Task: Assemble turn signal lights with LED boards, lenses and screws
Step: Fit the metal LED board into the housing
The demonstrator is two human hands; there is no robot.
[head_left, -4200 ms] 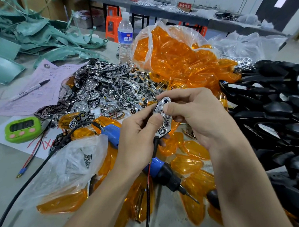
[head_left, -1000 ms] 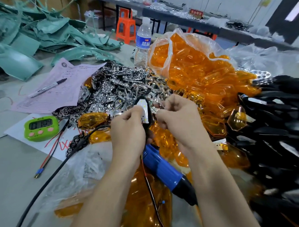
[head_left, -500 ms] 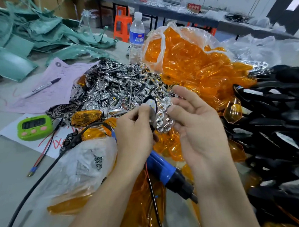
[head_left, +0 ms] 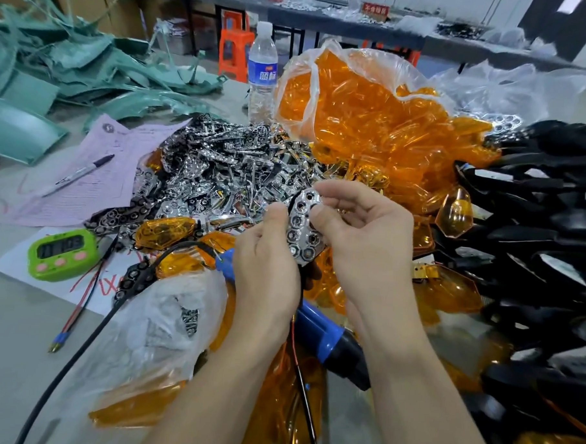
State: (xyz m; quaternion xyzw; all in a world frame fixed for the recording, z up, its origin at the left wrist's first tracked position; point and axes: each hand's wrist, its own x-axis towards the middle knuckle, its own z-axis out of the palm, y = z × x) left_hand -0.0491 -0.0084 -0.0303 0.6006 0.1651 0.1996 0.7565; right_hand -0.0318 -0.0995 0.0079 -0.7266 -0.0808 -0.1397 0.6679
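Left grip (head_left: 266, 254) curls round a black housing (head_left: 294, 202), mostly hidden, above the worktop. Centre: chrome reflector (head_left: 303, 229) set against it. Right grip (head_left: 361, 231) pinches the reflector's upper end. Step in hand: seating the reflector. Next, probably: press it home, then fetch an orange lens (head_left: 453, 212).

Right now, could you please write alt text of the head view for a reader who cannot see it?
The left hand and right hand hold a chrome reflector above a blue screwdriver. Around them lie chrome parts, a bag of orange lenses, black housings and a green timer.
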